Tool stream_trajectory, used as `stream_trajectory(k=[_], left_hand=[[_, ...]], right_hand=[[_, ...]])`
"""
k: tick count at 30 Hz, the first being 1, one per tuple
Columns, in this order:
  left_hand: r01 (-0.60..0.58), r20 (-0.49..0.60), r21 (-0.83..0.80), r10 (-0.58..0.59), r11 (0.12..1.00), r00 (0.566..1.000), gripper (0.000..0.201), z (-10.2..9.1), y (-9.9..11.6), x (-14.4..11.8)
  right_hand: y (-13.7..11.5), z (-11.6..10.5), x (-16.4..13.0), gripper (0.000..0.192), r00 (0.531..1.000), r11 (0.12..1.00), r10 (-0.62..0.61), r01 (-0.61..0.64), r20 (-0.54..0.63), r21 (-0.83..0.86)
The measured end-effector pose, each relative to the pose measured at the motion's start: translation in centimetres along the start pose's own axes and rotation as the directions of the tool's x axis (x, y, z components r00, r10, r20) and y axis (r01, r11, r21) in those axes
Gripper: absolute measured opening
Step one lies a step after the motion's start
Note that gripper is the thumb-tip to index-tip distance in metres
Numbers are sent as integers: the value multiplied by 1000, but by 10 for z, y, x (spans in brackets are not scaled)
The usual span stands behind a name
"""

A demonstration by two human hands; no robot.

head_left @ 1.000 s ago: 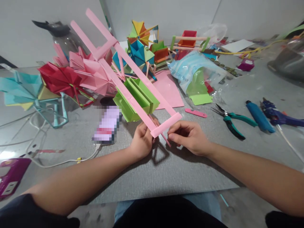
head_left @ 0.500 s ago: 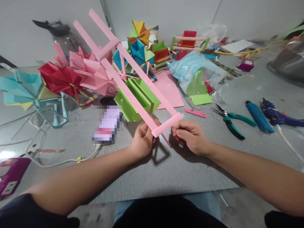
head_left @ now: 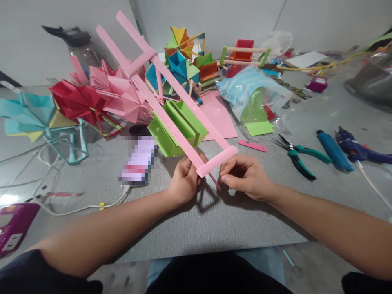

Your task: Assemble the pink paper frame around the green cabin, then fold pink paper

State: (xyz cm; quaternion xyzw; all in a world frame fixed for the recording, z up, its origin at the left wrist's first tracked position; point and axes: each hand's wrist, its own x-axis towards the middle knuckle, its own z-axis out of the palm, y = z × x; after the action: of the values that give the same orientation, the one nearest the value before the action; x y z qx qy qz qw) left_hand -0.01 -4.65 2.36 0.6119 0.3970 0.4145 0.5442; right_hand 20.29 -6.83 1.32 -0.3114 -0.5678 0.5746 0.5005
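Observation:
My left hand is closed around the lower part of a pink paper frame, which slants up to the far left. A green folded-paper wheel sits between the frame's long strips. Below the end crossbar a thin pink paper stick pokes out toward my right hand. That hand is curled beside the crossbar, thumb and forefinger tips together in a ring near the stick's end. Whether anything is between those tips cannot be made out. The frame partly hides my left fingertips.
Paper wheels, including a red one and a light blue one, stand at the left near a phone. To the right lie a pink cutter, pliers and a glue gun. A plastic bag lies behind.
My right hand's thumb and forefinger have spread from a tight curl into a wider ring, slightly nearer the stick. The frame has shifted very slightly right; my left hand keeps its hold.

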Motion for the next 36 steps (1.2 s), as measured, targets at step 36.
stream_trajectory(k=[36], left_hand=[[14, -11, -32, -15, 999, 1000, 35, 1, 3, 0]], right_hand=[[1, -5, 4, 47, 982, 991, 101, -85, -162, 103]])
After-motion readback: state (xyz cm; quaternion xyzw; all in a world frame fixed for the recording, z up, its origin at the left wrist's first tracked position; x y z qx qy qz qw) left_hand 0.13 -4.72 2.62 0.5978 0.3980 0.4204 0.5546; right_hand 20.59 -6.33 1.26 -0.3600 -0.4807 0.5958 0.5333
